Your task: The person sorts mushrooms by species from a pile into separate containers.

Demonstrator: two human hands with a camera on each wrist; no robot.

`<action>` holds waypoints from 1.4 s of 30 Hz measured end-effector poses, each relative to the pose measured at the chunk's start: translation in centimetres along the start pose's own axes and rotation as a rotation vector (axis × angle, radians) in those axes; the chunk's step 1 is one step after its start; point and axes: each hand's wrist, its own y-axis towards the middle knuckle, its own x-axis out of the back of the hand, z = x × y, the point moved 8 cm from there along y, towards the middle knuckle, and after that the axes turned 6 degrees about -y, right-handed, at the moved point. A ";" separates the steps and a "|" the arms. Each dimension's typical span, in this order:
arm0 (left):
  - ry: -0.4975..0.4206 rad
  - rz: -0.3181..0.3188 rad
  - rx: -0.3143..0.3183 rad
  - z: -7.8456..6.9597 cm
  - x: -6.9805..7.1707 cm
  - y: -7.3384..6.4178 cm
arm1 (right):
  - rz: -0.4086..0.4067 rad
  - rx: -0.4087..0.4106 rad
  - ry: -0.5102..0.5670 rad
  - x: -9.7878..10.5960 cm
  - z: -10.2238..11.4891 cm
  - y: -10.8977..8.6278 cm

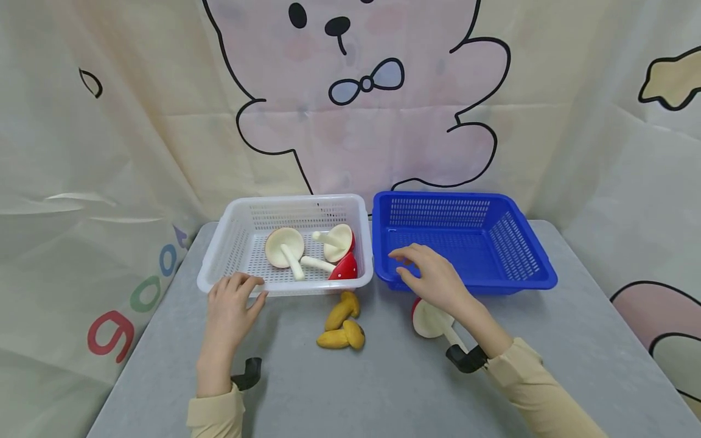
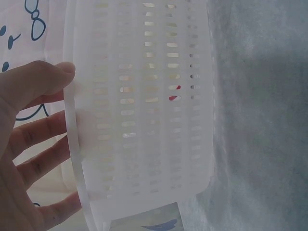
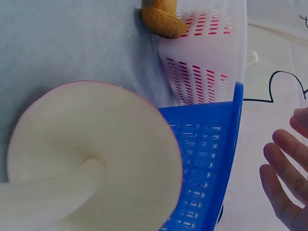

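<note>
My left hand [image 1: 231,307] is at the front left rim of a white basket [image 1: 219,286], its thumb and loosely bent fingers right at the edge. Inside lie several toy mushrooms, white beneath with red caps; one shows a spotted red cap [image 1: 345,267]. Over the front of an empty blue basket [image 1: 526,284] my right hand [image 1: 432,277] hovers, fingers loosely spread and holding nothing. Below its wrist another red-capped mushroom [image 1: 429,319] lies on the table, gills up; it fills much of the right wrist view, where its pale underside [image 3: 130,144] shows.
Two yellow-brown mushrooms, one upper [image 1: 338,313] and one lower [image 1: 335,339], lie touching in front of the white basket. Both baskets stand side by side at the back of the grey table [image 1: 306,395]. Behind them hangs a curtain [image 1: 383,146] with a cartoon bear.
</note>
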 end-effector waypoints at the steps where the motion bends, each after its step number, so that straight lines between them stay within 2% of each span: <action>1: 0.001 0.000 0.001 0.0 0.0 0.0 | 0.000 0.002 -0.004 0.1 -0.1 -0.2; 11: 0.000 -0.010 -0.011 -0.1 0.1 -0.1 | -0.018 0.005 -0.056 0.3 -1.2 -3.0; 22: -0.006 -0.018 -0.014 -0.1 0.1 -0.2 | -0.085 -0.029 -0.057 0.1 -3.2 -6.3; 30: -0.002 -0.025 -0.028 -0.1 0.2 -0.2 | -0.047 -0.073 -0.075 -0.8 -4.3 -8.1; 42: -0.004 -0.026 -0.033 -0.2 0.2 -0.1 | 0.049 -0.170 -0.066 -2.4 -6.0 -9.4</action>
